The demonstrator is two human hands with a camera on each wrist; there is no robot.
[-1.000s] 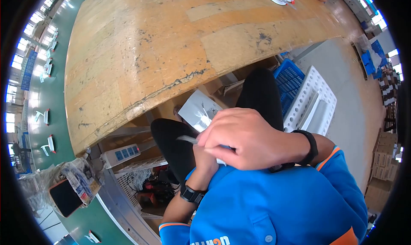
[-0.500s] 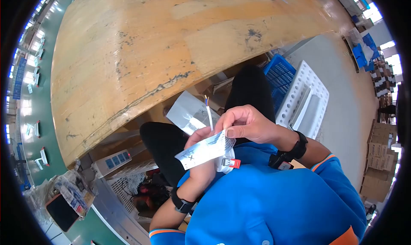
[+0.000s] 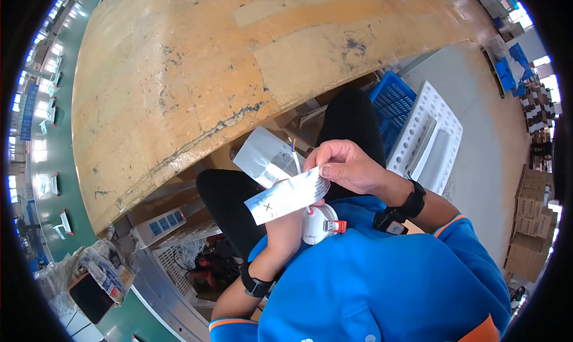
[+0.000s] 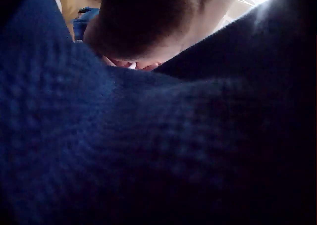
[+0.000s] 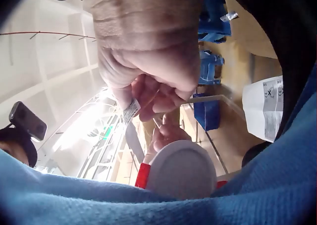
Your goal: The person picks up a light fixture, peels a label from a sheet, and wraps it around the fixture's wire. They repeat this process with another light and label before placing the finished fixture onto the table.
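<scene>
In the head view, the thumb and fingers of my right hand [image 3: 355,167] pinch the right end of a printed white label strip [image 3: 283,195]. My left hand [image 3: 284,229] is partly hidden under the strip; its fingertips show at the upper edge of a white round fixture [image 3: 316,227] with a red clip [image 3: 336,226]. A white cable [image 3: 296,161] with thin bare-ended wires points up beside the right fingers. The right wrist view shows the fixture's pale round face [image 5: 182,170] below my right hand [image 5: 148,61]. Blue cloth fills most of the left wrist view.
A printed pale sheet [image 3: 262,155] lies near the knees, by the edge of the wooden table [image 3: 179,85]. Right of the legs are a blue basket [image 3: 391,106] and a white perforated rack [image 3: 421,139]. A power strip [image 3: 160,227] is at lower left.
The right hand came off the left hand, and the strip came into view pinched in it. Since the middle frame the strip has shifted slightly, uncovering more of the fixture.
</scene>
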